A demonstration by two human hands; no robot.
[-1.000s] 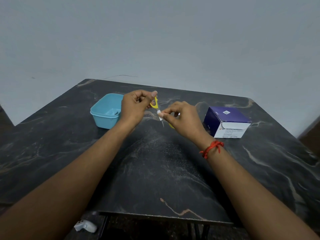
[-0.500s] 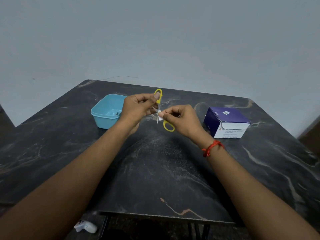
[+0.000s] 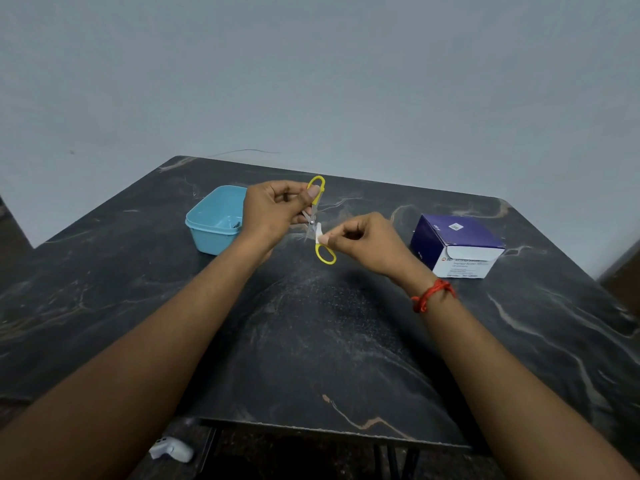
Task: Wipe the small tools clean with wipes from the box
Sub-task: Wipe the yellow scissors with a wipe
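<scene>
Small yellow-handled scissors (image 3: 312, 222) are held up over the far middle of the dark marbled counter (image 3: 311, 341), between the two hands. The left hand (image 3: 277, 209) grips the upper handle loop, its fingers (image 3: 313, 192) curled in and the thumb pressed flat against the yellow plastic. The loop's top pokes out above the knuckles. The scissors are spread apart, with the metal pivot just below the left hand and the second yellow loop hanging lower, toward the camera. The right hand (image 3: 367, 240) pinches a small white wipe (image 3: 318, 232) between thumb and forefinger, the other fingers curled loosely behind. The wipe sits against the scissors just below the pivot, where metal meets the lower handle. A red thread bracelet (image 3: 433, 294) circles the right wrist. To the left, just behind the left hand, a light blue tub (image 3: 214, 240) stands open on the counter with something small and dark inside, too small to make out. To the right, well apart from the right hand, sits the purple and white box (image 3: 457, 245), its white front flap facing the camera. A small white object (image 3: 171, 450) lies on the floor beside the counter's near edge. A plain grey wall (image 3: 311, 81) rises behind.
</scene>
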